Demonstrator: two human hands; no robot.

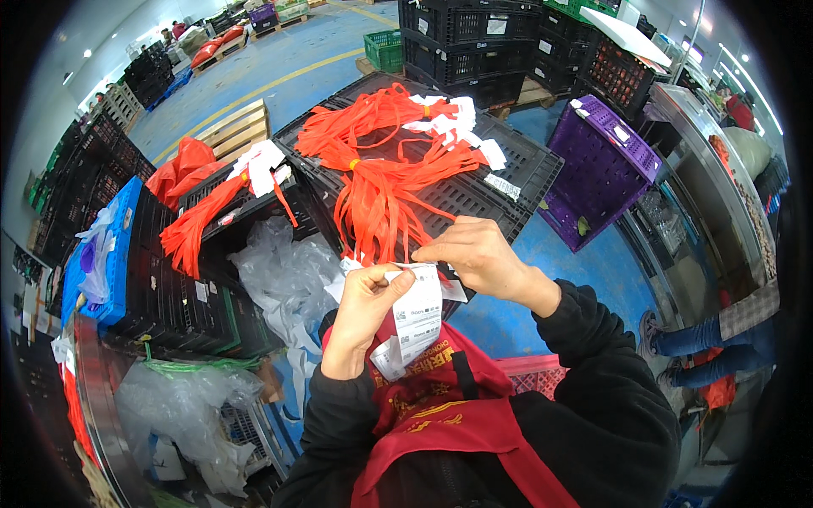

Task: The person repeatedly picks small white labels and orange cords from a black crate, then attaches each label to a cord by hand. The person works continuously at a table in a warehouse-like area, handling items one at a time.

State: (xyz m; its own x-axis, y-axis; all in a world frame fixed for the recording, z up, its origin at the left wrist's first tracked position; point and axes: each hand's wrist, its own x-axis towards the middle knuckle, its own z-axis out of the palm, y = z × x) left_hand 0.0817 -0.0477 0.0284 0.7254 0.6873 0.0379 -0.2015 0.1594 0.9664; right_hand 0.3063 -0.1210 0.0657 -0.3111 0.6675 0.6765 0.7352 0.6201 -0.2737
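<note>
Partly hidden beneath orange strap bundles [377,190]: flat black crate [508,182]. Behind both hands, cut off: strap ends. Held at chest height: white label strip [417,320], print too small to make out. Left hand [362,317] curled, thumb clamping strip. Right hand [476,254] pinching its top edge.

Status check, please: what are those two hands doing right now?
Left hand grips white label strip. Right hand pinches its top end. Orange strap bundles on black crate just beyond. Nothing blocking.
</note>
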